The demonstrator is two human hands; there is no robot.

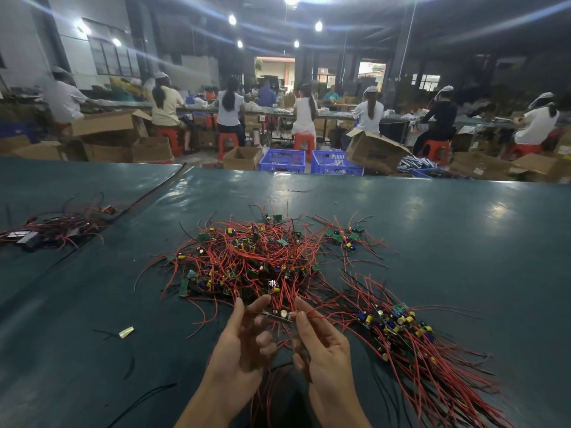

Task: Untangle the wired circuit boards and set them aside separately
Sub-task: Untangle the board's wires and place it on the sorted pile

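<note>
Left grip (241,341) is pinching one end of a small dark circuit board (279,316) w/ a silver-topped capacitor, fingers curling round it, palm facing inward; right grip (321,350) is clamping that board's thin red lead wire (324,318) btwn thumb and forefinger, right at the board's other end. Both are holding the board just above the dark green worktop (463,227), at the near edge of the big tangled heap of red-wired green circuit boards (247,257), which is lying mid-worktop; wires from the heap are crossing over and under the held board. To the right, touching the heap's edge, a neater bundle of boards (398,325) w/ blue and yellow components is lying w/ its red wires fanning toward the near right corner. A small cluster of green boards (343,236) is sitting at the heap's far right side, its wires overlapping the heap's. Far left, well apart, a darker bunch of wired parts (58,223) is lying across a seam in the worktop cover. Near left of the grips, a small pale yellow scrap (126,332) is lying beside loose black wire pieces (129,366). Beyond the worktop's far edge, blue plastic crates (282,160) and brown cardboard boxes (374,152) are standing on the floor, and people in white caps (230,109) are sitting on red stools (227,143) at another long worktop, backs to the camera; bkgd detail is too blurry to tell more.
</note>
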